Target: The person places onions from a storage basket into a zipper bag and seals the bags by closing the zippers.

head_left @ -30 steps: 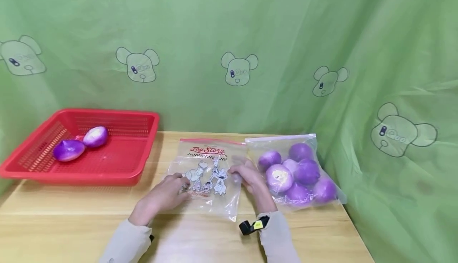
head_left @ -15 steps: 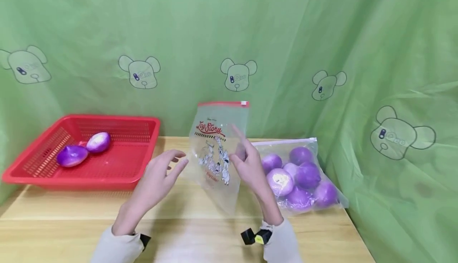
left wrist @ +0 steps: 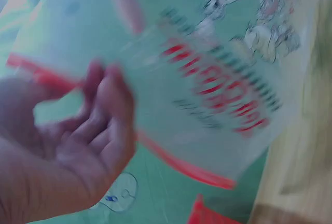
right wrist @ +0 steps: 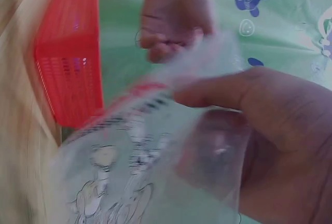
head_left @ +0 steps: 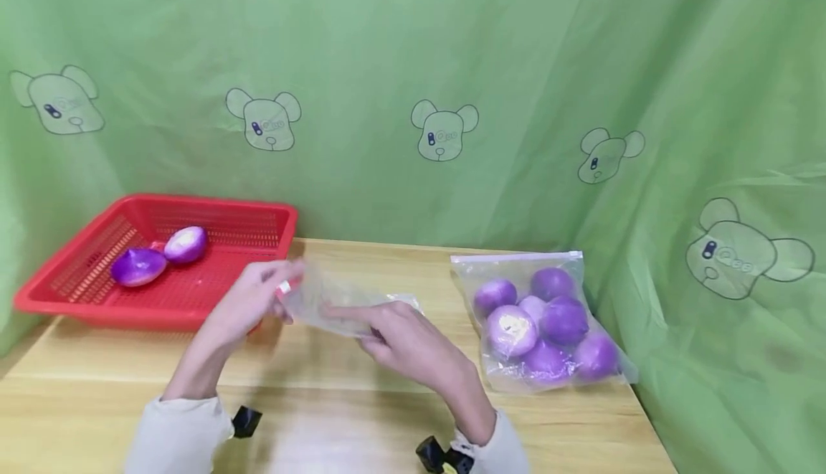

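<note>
A clear zip bag (head_left: 312, 305) with a red top strip and printed cartoon figures is held up, slanted, between both hands; motion blurs it. My left hand (head_left: 254, 295) grips it near the red strip, beside a small white slider (head_left: 284, 287). In the left wrist view, the curled fingers (left wrist: 111, 115) lie over that strip. My right hand (head_left: 413, 341) pinches the bag's side, its thumb (right wrist: 212, 92) on the near face and fingers showing through the plastic. No contents can be made out in this bag.
A red basket (head_left: 287, 234) at the left holds two purple onions (head_left: 138, 267). At the right, a second clear zip bag (head_left: 467, 269) full of several purple onions (head_left: 564, 320) lies on the wooden table (head_left: 348, 416). A green curtain (head_left: 361, 51) stands behind.
The bag with the red strip rose from lying flat, swung upright, then turned leftward. My left hand let go of it, moved up and left, and took its top edge; my right hand followed leftward.
</note>
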Motion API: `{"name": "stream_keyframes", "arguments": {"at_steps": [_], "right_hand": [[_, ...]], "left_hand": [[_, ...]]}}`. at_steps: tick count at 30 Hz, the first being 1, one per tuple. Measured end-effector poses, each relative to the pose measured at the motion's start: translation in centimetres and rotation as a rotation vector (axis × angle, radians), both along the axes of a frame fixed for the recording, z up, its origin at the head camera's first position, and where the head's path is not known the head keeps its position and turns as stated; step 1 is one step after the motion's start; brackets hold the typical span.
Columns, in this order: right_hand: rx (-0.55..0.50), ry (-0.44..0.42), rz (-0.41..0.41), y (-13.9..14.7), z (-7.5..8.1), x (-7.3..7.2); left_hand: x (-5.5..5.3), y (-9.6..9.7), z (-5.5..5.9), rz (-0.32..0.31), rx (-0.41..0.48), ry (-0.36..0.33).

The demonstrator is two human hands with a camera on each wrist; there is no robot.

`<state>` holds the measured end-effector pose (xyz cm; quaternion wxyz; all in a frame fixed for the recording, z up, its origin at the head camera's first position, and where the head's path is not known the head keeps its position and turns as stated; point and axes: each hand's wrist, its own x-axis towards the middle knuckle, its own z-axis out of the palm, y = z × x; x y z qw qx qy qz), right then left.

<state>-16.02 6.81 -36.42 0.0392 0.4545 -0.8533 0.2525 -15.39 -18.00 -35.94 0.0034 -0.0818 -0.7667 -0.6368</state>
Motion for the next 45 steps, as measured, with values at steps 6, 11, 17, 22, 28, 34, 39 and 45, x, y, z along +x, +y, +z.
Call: {"name": "stream_keyframes", "arguments": {"at_steps": [6,11,17,22,28,34,39,45], "right_hand": [[0.203,-0.311,0.065,2.0,0.7,0.3],[0.306,-0.412,-0.005,2.2,-0.3,-0.5],[0.366,-0.446,-0.116,1.4,-2.9,-1.6],[0.415,-0.502,-0.158,1.1,-4.1,-2.0],[0.296,-0.465,-0.153,0.7,-3.9,-2.3],[0.015,-0.386,-0.190,0.3,-2.2,-1.3],[-0.090,-0.296,-0.174,0.4,-0.3,0.2],[-0.202,-0.336,-0.118,1.0,1.4,1.2]], "left_hand": [[-0.5,1.4,-1.3,-0.190,-0.145,-0.053],[-0.8,2.5,-3.0,-0.140,-0.353,-0.115],[-1.8,2.9,-6.9,-0.031,-0.688,-0.163],[-3.3,3.4,-9.2,-0.023,-0.412,-0.229],[-3.8,4.0,-8.8,-0.072,-0.119,-0.207],[-2.5,5.3,-5.8,-0.067,-0.048,-0.071],[-0.7,6.6,-3.1,-0.041,-0.039,0.035],[0.5,7.0,-1.9,-0.086,0.042,0.133]]}}
